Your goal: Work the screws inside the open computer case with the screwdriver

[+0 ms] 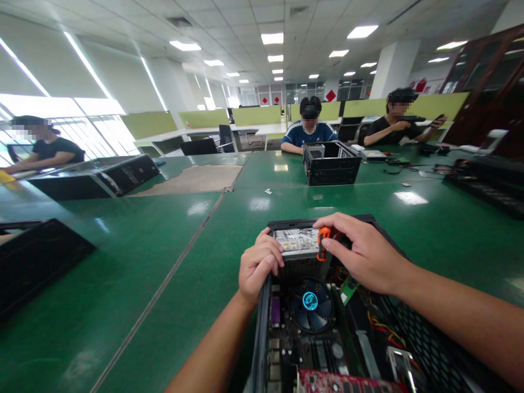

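An open black computer case [413, 338] lies on the green table in front of me. Inside it I see a cooling fan with a blue-lit hub [310, 301], a red card [347, 382] at the near edge and a grey power supply box [295, 240] at the far end. My left hand [258, 265] is curled round the case's left wall next to the power supply. My right hand [360, 251] is closed on an orange-handled screwdriver [322, 243] held upright at the power supply's right edge.
A second open black case [331, 164] stands further back on the table. Black case panels [36, 262] and another case [98, 177] lie at the left, and dark equipment [491, 185] at the right. Three people sit at the far sides of the table.
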A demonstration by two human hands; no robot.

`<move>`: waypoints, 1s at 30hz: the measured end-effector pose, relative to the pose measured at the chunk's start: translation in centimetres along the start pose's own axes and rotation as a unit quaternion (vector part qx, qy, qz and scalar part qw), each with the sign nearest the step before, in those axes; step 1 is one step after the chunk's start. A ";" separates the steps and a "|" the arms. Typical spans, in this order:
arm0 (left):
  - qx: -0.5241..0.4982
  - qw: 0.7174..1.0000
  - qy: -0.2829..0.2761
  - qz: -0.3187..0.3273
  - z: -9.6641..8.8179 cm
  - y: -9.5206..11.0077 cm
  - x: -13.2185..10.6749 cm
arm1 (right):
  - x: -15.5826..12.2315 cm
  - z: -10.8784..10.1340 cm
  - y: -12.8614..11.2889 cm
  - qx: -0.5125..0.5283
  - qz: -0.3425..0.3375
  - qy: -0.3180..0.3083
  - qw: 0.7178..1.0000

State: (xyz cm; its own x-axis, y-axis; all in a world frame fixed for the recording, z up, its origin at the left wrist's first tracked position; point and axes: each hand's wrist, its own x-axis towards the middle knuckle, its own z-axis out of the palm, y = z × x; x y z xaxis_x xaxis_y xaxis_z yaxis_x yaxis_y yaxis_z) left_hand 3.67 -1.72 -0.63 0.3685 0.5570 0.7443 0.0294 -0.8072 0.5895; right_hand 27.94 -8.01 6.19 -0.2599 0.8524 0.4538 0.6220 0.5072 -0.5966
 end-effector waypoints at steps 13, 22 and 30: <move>0.003 1.000 0.003 -0.010 0.0 0.1 0.0 | 0.0 0.6 0.0 -0.010 0.008 -0.031 0.999; -0.001 1.000 0.004 -0.007 0.1 0.0 -0.1 | 0.0 0.2 -0.3 -0.013 0.022 -0.045 0.999; -0.018 1.000 0.006 0.006 0.1 -0.2 -0.1 | -0.3 0.4 0.2 -0.014 0.022 -0.007 1.000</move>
State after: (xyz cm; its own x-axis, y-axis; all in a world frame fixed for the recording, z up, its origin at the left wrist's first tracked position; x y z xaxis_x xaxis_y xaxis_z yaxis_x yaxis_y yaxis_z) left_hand 3.69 -1.66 -0.81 0.3576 0.5496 0.7550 -0.0080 -0.8066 0.5910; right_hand 27.83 -8.11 5.70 -0.2432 0.8753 0.4179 0.6534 0.4662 -0.5964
